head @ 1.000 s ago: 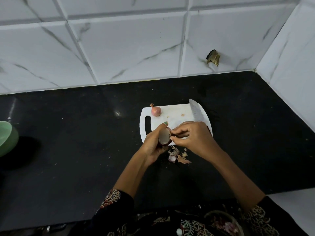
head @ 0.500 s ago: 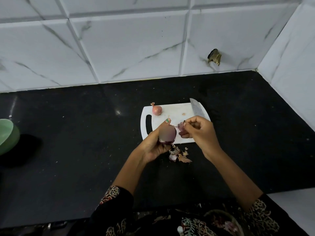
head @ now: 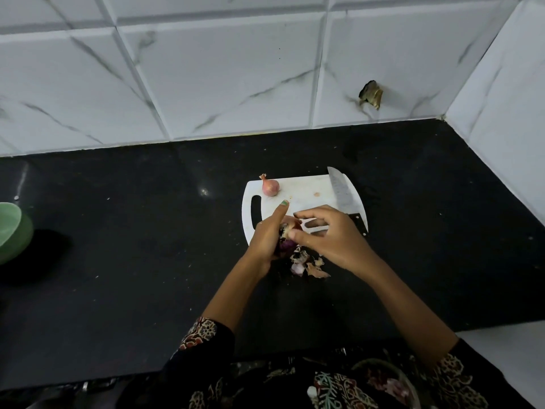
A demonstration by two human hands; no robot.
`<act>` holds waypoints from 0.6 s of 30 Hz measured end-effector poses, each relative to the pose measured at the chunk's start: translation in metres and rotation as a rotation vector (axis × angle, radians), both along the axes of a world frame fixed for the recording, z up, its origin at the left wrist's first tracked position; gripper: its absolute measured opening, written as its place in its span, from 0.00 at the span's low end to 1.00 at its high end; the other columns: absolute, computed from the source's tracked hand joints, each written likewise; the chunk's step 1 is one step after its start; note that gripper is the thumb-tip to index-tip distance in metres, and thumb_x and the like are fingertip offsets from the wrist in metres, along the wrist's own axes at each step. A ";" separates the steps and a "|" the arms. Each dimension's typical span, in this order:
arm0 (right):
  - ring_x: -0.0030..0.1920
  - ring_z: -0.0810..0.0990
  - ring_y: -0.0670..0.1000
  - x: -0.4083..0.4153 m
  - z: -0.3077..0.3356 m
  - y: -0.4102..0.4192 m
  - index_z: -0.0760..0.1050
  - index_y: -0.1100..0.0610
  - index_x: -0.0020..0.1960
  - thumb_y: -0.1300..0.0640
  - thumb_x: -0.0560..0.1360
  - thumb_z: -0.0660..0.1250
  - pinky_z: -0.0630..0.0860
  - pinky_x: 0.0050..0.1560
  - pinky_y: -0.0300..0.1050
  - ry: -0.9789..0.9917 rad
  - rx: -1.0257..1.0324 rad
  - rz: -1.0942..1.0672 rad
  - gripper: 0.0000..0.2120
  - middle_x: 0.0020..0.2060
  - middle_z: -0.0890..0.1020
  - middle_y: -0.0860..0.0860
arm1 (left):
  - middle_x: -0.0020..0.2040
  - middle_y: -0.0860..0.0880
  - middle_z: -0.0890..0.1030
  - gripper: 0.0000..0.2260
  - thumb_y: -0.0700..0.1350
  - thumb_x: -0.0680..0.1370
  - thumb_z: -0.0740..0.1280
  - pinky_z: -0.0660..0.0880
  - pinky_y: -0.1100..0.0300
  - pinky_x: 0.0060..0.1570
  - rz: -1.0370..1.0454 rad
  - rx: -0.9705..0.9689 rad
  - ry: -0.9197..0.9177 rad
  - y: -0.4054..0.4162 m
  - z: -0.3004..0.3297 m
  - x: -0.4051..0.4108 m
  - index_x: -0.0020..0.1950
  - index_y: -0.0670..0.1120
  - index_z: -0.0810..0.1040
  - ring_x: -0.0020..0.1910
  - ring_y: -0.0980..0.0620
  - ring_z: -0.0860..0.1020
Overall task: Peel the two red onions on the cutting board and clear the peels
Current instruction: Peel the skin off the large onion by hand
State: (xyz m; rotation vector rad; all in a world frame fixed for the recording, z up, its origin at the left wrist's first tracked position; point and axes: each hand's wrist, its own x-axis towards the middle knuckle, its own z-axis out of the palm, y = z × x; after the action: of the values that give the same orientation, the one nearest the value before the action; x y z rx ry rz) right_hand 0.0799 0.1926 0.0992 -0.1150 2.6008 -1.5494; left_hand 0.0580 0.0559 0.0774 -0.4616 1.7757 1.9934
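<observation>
A black counter (head: 147,261) runs below a white marbled tile wall (head: 206,84), with a green bowl (head: 11,231) at the far left edge, well apart from the work. A white cutting board (head: 303,191) lies on the counter; a knife (head: 343,193) rests along its right side, blade pointing away from the person, its dark handle partly hidden behind the right hand (head: 333,237). One small onion (head: 270,186), pink skin and dry tip intact, sits on the board's far left corner near the handle slot. The second onion (head: 287,243) is held over the board's near edge, largely covered by both hands; the exposed part shows purple flesh with ragged skin. The left hand (head: 267,237) grips it, fingers curled round, thumb extended upward. The right hand pinches skin at its top. Loose peels (head: 309,265) lie on the counter just beside the board's near edge.
</observation>
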 end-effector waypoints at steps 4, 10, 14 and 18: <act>0.44 0.80 0.42 0.001 0.000 -0.005 0.79 0.54 0.55 0.56 0.65 0.76 0.78 0.43 0.33 0.047 0.058 0.002 0.19 0.49 0.80 0.45 | 0.28 0.50 0.79 0.24 0.60 0.80 0.58 0.73 0.64 0.32 -0.014 -0.064 0.130 0.006 0.002 0.001 0.34 0.43 0.77 0.30 0.54 0.78; 0.39 0.82 0.42 0.002 0.012 0.001 0.82 0.52 0.49 0.60 0.67 0.73 0.81 0.42 0.40 0.027 0.065 0.075 0.11 0.41 0.84 0.46 | 0.31 0.49 0.81 0.25 0.59 0.80 0.59 0.72 0.68 0.29 -0.028 -0.115 0.148 0.003 -0.002 0.001 0.44 0.39 0.82 0.28 0.58 0.78; 0.41 0.83 0.42 0.003 0.009 0.002 0.83 0.54 0.49 0.59 0.70 0.73 0.81 0.44 0.42 0.066 0.002 0.036 0.09 0.41 0.85 0.45 | 0.38 0.45 0.84 0.25 0.61 0.79 0.59 0.77 0.60 0.42 -0.035 -0.113 0.135 -0.001 -0.003 -0.001 0.42 0.42 0.83 0.37 0.53 0.82; 0.48 0.81 0.45 0.005 -0.005 -0.009 0.81 0.56 0.50 0.58 0.69 0.74 0.79 0.51 0.44 0.236 0.082 0.038 0.10 0.46 0.83 0.48 | 0.39 0.45 0.84 0.23 0.59 0.78 0.61 0.74 0.60 0.39 0.024 -0.095 0.121 -0.001 -0.007 -0.003 0.44 0.41 0.83 0.35 0.53 0.80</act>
State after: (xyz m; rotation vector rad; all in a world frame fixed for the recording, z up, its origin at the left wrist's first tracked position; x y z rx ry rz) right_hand 0.0849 0.1836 0.0941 -0.3582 2.8165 -1.4967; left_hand 0.0552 0.0546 0.0701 -0.4011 1.9545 1.9977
